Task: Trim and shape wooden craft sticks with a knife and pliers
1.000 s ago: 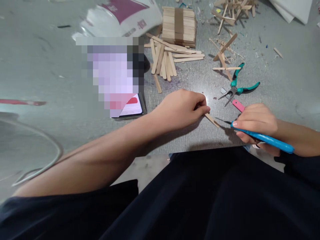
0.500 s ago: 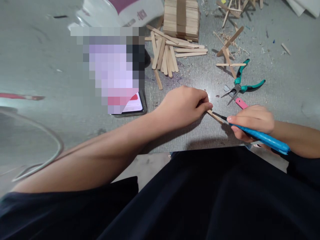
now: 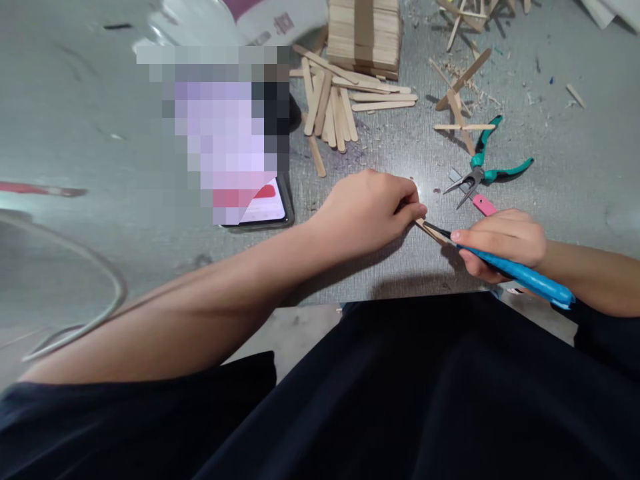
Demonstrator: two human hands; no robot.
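Altogether, two hands [image 3: 373,210] [image 3: 505,240] hold one wooden stick [image 3: 433,233] and one blue-handled tool [image 3: 525,276].

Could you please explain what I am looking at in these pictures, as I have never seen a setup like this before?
There is no machine here, only two bare hands at work. Every picture comes from one camera worn on the head, looking forward and down.

The left hand pinches a wooden stick near the table's edge. The right hand holds a blue tool, its dark tip at the stick; I cannot tell whether it is cutting.

On the grey table, beyond the right hand, lie open pliers with green handles. Farther off are loose sticks, a banded bundle and some crossed sticks. A phone lies beyond the left forearm, partly hidden by a blurred patch.
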